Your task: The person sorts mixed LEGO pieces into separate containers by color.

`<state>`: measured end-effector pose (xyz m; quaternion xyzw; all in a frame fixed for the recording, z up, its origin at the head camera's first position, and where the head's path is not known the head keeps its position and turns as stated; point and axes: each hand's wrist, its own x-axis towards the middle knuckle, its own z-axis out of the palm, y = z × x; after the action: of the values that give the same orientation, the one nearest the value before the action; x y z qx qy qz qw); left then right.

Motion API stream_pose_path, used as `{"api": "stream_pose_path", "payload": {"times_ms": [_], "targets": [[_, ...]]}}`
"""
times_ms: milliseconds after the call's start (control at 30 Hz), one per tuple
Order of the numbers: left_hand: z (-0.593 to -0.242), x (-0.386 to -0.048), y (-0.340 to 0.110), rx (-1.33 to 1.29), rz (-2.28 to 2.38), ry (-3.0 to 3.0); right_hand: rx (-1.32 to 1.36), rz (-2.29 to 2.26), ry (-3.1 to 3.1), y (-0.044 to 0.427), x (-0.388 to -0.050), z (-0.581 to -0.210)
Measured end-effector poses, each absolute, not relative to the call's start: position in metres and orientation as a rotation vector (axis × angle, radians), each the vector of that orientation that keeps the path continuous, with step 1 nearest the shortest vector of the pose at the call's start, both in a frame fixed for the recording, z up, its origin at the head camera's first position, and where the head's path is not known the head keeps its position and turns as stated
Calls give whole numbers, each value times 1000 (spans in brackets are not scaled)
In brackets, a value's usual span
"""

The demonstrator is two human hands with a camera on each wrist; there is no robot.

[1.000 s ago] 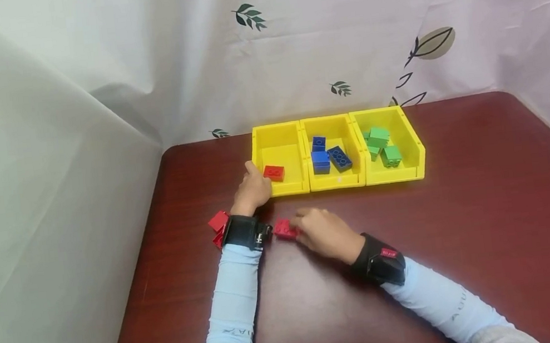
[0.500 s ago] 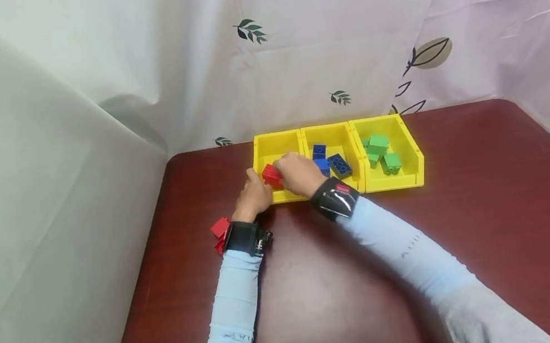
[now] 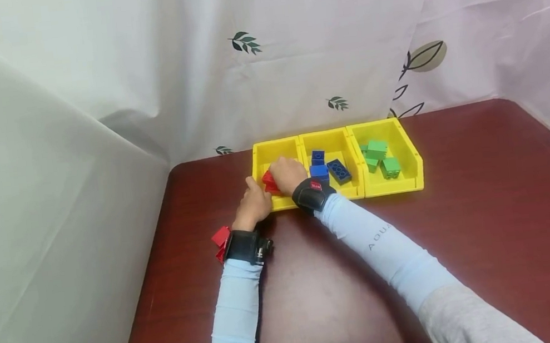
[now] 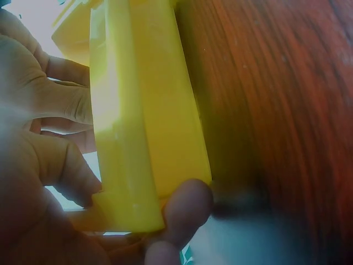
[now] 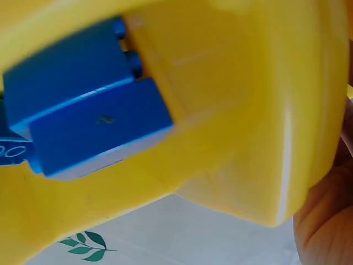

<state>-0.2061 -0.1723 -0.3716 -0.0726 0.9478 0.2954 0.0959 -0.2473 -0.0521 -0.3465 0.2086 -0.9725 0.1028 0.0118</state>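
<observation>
My left hand [image 3: 253, 204] grips the front left corner of the left yellow bin [image 3: 275, 146]. In the left wrist view its thumb and fingers wrap the bin's wall [image 4: 165, 105]. My right hand [image 3: 287, 175] reaches down into that same bin, its fingers curled at a red toy brick [image 3: 269, 182]; the back of the hand hides the fingertips. Another red brick seems to lie right there, partly covered. Loose red bricks [image 3: 221, 236] lie on the table beside my left wrist, partly hidden by it.
The middle yellow bin [image 3: 358, 182] holds blue bricks [image 3: 339, 171], also large in the right wrist view. Green bricks [image 3: 377, 149] lie in the right bin [image 3: 412, 162]. The bins stand side by side on the dark red table [image 3: 476, 217], near the white curtain [image 3: 290, 80].
My right hand has picked up a red brick from the table and moved forward with it into the left bin, then slightly lower. My left hand keeps its grip on the bin.
</observation>
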Motion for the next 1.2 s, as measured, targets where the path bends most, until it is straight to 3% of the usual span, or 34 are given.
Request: {"api": "stream_pose_path", "payload": {"times_ms": [300, 533, 800, 1000, 1200], "targets": [[-369, -205, -185, -246, 869, 2813, 698, 375, -3000, -61, -245, -347], [-365, -202, -192, -274, 866, 2826, 747, 529, -2928, -44, -234, -323], [-357, -197, -199, -357, 915, 2805, 511, 867, -2722, 53, -227, -307], [-358, -187, -205, -402, 914, 2830, 135, 946, -2732, 149, -236, -319], [-362, -166, -202, -425, 890, 2819, 25, 930, -3049, 208, -227, -343]]}}
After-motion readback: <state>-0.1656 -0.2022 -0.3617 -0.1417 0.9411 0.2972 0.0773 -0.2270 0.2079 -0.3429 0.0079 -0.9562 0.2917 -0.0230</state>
